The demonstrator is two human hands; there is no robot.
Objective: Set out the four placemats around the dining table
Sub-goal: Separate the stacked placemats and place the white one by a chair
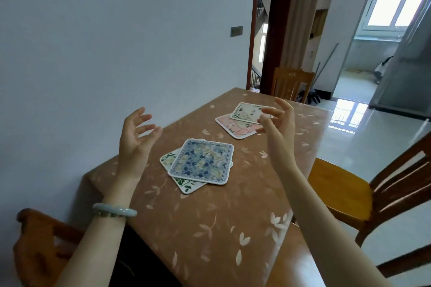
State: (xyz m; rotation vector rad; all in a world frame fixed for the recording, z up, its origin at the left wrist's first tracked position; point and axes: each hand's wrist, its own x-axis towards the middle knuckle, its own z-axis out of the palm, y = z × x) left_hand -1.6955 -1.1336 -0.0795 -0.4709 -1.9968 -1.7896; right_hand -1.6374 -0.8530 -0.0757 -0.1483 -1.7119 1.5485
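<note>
The left hand (136, 133) and the right hand (278, 121) are raised over the table (210, 228), well apart, fingers spread and loosely bent; nothing is held in either. A bangle (114, 210) is worn on the left wrist. Four mats are laid on the table in two overlapping pairs. The blue mat (201, 161) is set on the green mat (186, 185) near the middle. Farther off, the cream mat (246, 112) is set on the pink mat (238, 128); the cream mat's right edge is hidden by the right hand.

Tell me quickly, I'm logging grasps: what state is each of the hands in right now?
Left hand: open, fingers spread, holding nothing.
Right hand: open, fingers loosely curved, holding nothing.
</note>
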